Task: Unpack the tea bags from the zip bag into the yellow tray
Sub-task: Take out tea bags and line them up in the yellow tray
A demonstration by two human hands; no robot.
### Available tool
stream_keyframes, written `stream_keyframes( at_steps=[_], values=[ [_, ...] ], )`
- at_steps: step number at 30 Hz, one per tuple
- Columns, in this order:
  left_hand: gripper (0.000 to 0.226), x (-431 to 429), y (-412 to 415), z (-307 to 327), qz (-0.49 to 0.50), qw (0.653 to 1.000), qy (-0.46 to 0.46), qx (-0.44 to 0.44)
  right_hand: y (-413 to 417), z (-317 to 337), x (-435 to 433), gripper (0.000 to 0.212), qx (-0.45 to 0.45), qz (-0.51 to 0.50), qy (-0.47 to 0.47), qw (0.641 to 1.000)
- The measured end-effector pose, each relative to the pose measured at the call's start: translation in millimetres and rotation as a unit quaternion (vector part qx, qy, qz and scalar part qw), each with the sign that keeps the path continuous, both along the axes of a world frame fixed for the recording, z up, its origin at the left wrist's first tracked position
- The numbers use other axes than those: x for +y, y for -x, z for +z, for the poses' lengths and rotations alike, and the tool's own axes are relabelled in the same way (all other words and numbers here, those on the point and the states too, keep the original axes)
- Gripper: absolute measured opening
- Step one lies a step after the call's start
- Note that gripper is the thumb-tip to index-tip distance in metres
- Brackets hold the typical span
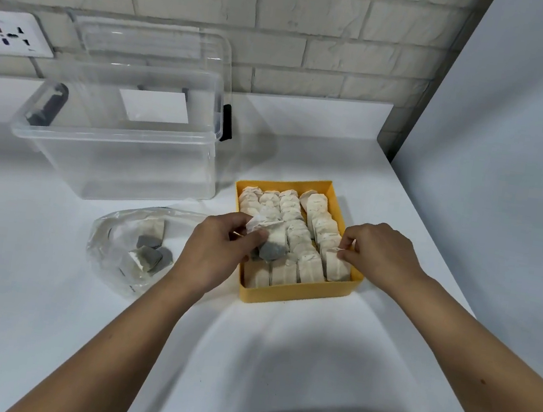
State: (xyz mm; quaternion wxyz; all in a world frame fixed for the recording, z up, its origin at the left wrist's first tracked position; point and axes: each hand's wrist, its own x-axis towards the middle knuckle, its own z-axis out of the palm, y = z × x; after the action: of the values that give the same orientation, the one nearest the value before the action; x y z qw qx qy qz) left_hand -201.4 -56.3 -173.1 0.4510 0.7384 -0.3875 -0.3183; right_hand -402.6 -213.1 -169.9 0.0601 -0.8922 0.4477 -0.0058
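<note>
While the left hand (219, 254) curls its fingers round one white paper tea bag (269, 238) over the 8 o'clock corner of the square yellow plastic tray (299, 296), the right hand (381, 255) pinches the top of a second tea bag (336, 268) standing at the tray's 4 o'clock side. The tray sits on the white table (42, 314), packed with rows of tea bags (288, 208). At 9 o'clock from it lies the see-through plastic zip bag (110, 240), with a few loose tea bags (147, 257) inside. At 11 o'clock stands a big clear plastic box (113, 164). Its clear lid (152, 48) leans behind it.
</note>
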Motion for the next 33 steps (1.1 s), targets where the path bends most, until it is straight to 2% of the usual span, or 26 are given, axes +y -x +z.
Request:
stream_keyframes(
  at_steps=[6,8,10,12,14,19,23,27,33],
  values=[
    [0.032,-2.1,0.2,-2.8,0.000,0.999,-0.001,0.052,-1.1,7.1,7.2,0.018,0.025,-0.002,-0.004,1.000],
    [0.026,-3.3,0.7,-2.8,0.004,0.997,-0.001,0.074,-1.1,14.9,8.9,0.026,0.022,0.009,0.033,0.999],
    [0.024,-5.0,2.8,-1.7,0.009,0.995,-0.001,0.095,-4.8,24.4,15.1,0.026,-0.079,0.031,0.035,0.996],
    [0.020,-7.2,5.5,-0.5,0.005,0.993,-0.001,0.115,-13.2,35.1,26.9,0.022,-0.240,0.058,-0.064,0.967],
    [0.014,-9.6,8.9,1.6,-0.007,0.993,-0.003,0.121,-21.6,41.1,38.0,0.022,-0.297,0.085,-0.129,0.942],
    [0.017,-10.6,14.3,6.1,-0.014,0.989,-0.008,0.146,-23.9,39.5,42.2,0.007,-0.289,0.086,-0.110,0.947],
    [0.023,-9.6,10.5,2.9,-0.002,0.987,-0.016,0.161,-9.5,48.1,33.4,0.006,-0.287,0.078,-0.124,0.947],
    [0.018,-8.1,5.4,0.9,0.008,0.986,-0.010,0.165,9.1,56.8,19.5,0.008,-0.287,0.055,-0.126,0.948],
    [0.022,-5.8,5.7,0.3,0.009,0.987,-0.002,0.162,25.7,27.9,5.0,0.011,-0.191,0.038,-0.143,0.970]
  ],
)
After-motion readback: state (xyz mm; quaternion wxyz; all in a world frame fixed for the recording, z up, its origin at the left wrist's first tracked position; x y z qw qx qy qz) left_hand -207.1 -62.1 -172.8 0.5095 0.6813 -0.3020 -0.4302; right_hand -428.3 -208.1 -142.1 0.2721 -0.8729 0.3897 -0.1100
